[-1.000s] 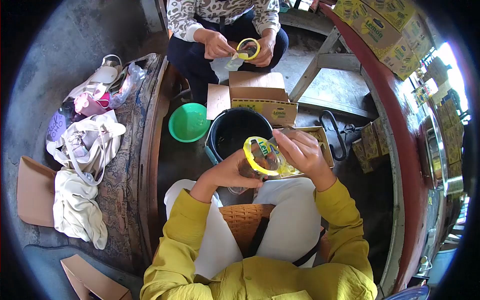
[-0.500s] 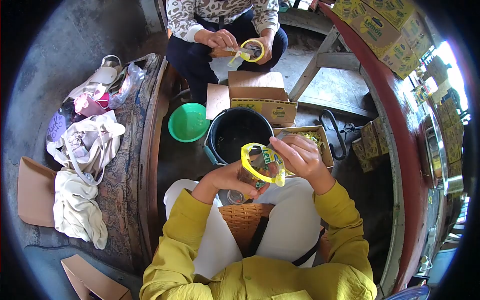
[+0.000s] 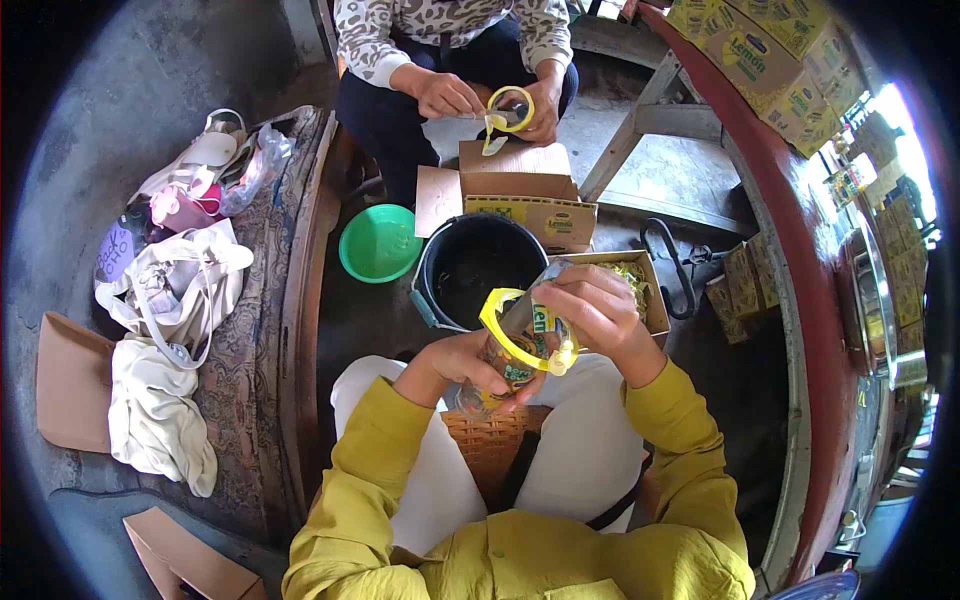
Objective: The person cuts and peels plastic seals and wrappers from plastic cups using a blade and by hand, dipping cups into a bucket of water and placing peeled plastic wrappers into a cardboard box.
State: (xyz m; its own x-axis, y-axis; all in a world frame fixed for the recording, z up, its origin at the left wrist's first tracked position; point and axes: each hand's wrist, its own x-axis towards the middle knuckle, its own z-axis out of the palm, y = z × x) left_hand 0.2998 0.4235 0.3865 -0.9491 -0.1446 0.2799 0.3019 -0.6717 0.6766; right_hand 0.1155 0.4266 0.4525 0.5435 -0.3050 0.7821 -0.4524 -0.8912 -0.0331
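Note:
My left hand (image 3: 465, 362) is wrapped around the lower part of a clear printed plastic jar (image 3: 510, 368) with a yellow rim, tilted over my lap. Closed at the far side of the rim, my right hand (image 3: 592, 312) pinches a flat greyish strip (image 3: 518, 316) that reaches into the yellow ring. Its fingers hide much of the strip, so its exact kind is unclear. Clear film with green lemon lettering shows beside those fingers. Just beyond my hands stands a black bucket (image 3: 440, 300) with dark contents.
Opposite sits another person (image 3: 450, 95) holding a similar yellow-rimmed clear jar (image 3: 511, 108). A green basin (image 3: 380, 245), an open lemon carton (image 3: 550, 222) and a box of yellow pieces (image 3: 632, 275) surround the bucket. Bags (image 3: 180, 280) lie left; a red-edged table (image 3: 745, 130) stands right.
The jar in my left hand has tilted, showing more of its printed side. My right hand has shifted slightly down and turned. The other person's right hand has lowered beside their jar's rim.

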